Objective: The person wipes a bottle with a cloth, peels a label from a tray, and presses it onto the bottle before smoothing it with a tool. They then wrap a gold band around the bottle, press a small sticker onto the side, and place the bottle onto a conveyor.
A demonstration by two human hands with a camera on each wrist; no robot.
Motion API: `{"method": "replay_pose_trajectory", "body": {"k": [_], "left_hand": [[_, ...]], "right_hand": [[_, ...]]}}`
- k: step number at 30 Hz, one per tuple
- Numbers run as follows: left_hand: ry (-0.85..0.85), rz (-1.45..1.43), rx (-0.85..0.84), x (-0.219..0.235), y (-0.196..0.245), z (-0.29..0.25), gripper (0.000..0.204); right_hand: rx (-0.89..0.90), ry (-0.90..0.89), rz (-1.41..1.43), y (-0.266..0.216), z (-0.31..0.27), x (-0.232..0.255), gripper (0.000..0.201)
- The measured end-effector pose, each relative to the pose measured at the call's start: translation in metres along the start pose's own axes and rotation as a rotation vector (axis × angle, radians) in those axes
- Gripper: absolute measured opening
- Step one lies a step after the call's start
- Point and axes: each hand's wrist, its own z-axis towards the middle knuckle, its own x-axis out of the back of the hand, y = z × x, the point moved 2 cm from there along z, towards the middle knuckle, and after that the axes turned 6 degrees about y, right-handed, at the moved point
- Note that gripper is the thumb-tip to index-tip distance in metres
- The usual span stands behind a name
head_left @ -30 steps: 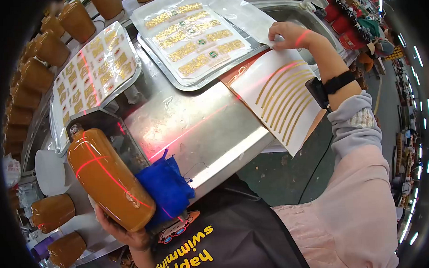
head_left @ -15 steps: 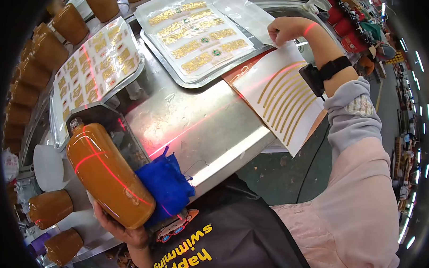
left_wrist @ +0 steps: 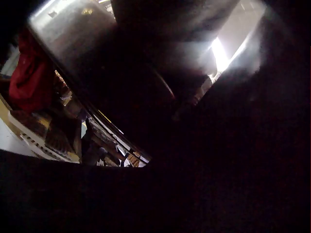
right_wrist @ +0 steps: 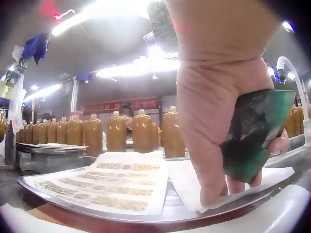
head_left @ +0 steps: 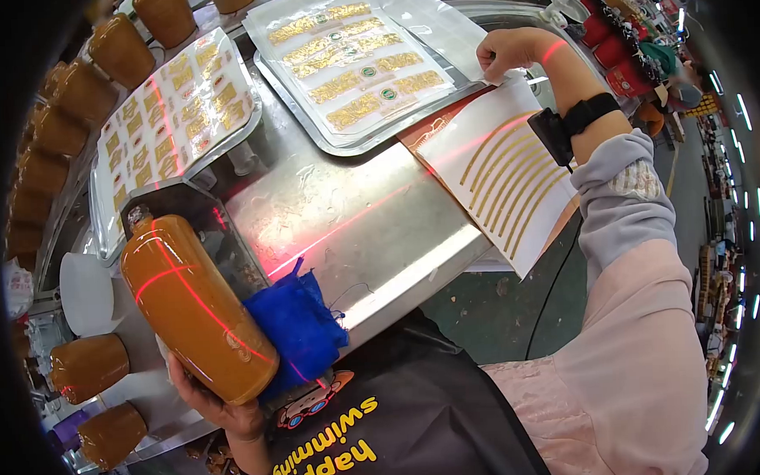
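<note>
A glossy brown bottle (head_left: 177,286) lies tilted at the lower left, its neck pointing away from me. My left hand (head_left: 214,407) holds it near the base, fingers along its side and partly hidden beneath; the left wrist view is mostly dark. A blue cloth (head_left: 304,332) sits against the bottle. My right hand (head_left: 512,53) is over the far corner of a white sheet with curved gold strips (head_left: 512,183). In the right wrist view that hand grips a flat dark-green scraper (right_wrist: 257,131), with fingertips down at the white paper.
A metal tray (head_left: 348,148) bears sheets of gold decals (head_left: 374,66). Another tray of decal sheets (head_left: 174,102) stands to the left. Brown bottles (right_wrist: 116,131) line the back, with more along the left side. A metal bench (head_left: 337,214) lies between; a cable (head_left: 553,290) hangs at right.
My right hand has turned slightly, its fingers more curled at the sheet's corner. The left hand and bottle stay nearly in place; the view has shifted a little.
</note>
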Motion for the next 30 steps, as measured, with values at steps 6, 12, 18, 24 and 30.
{"method": "replay_pose_trajectory", "body": {"k": [6,12,18,24,30], "left_hand": [[0.012,0.005,-0.010,-0.001,0.000,0.000,0.101],[0.008,-0.011,-0.007,-0.001,0.000,0.001,0.100],[0.013,-0.083,-0.034,-0.003,-0.003,-0.001,0.097],[0.007,-0.048,-0.032,-0.004,-0.002,0.001,0.095],[-0.008,-0.033,-0.065,-0.002,-0.005,0.002,0.091]], "right_hand": [[0.037,-0.040,-0.034,-0.008,-0.005,0.004,0.015],[0.235,0.678,0.227,0.081,0.015,0.016,0.017],[0.064,1.001,0.814,0.107,-0.063,0.031,0.018],[0.187,1.190,1.323,0.171,-0.168,0.004,0.022],[0.023,1.376,1.683,0.296,-0.292,-0.155,0.032]]}}
